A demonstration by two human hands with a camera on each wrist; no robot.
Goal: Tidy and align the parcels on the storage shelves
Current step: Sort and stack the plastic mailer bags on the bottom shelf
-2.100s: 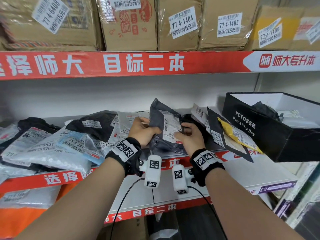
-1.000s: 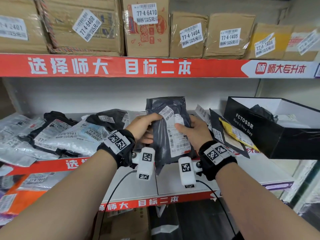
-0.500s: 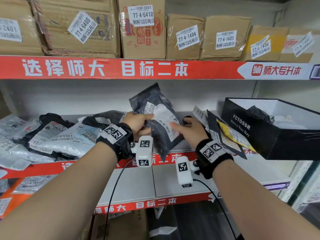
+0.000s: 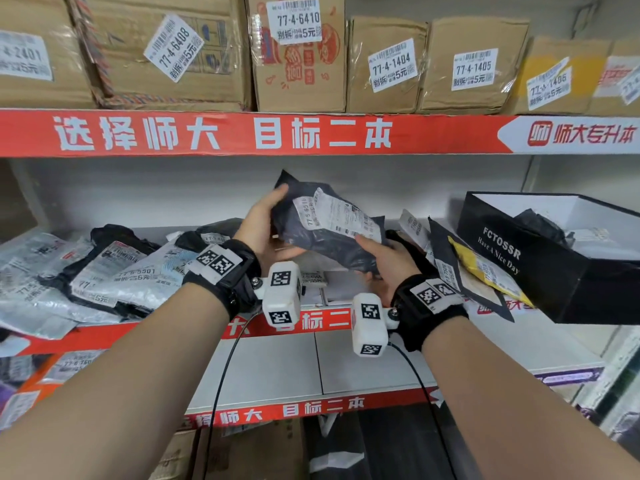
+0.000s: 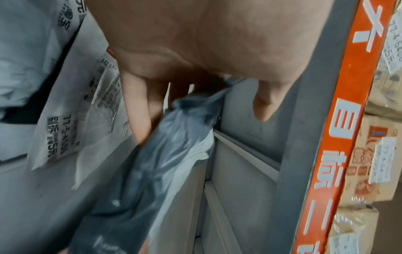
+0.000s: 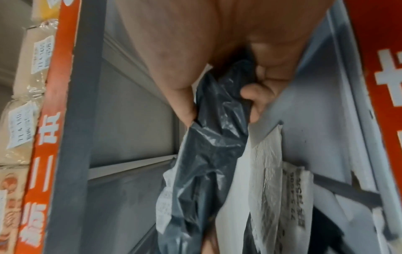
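Observation:
A dark grey plastic-bag parcel [image 4: 304, 237] with white labels hangs tilted in the air above the middle shelf [image 4: 363, 362]. My left hand [image 4: 273, 223] holds its upper left end, fingers along the edge and thumb underneath. At the lower right end, my right hand [image 4: 377, 258] grips it with the thumb on top. The left wrist view shows the grey parcel [image 5: 169, 154] between the fingers and thumb of the left hand [image 5: 202, 122]. In the right wrist view, the right hand [image 6: 219, 106] pinches the crumpled parcel [image 6: 213, 154].
A loose pile of grey, black and white bagged parcels [image 4: 104, 271] fills the shelf's left side. A white parcel [image 4: 336, 285] lies under my hands. Flat black and yellow parcels [image 4: 446, 268] lean against an open black box [image 4: 519, 268] at the right. Labelled cardboard boxes [image 4: 298, 53] line the upper shelf.
The parcel came up off the shelf, stood upright, then tipped over to lie slanted and higher. My right hand went from touching its label to gripping its lower end.

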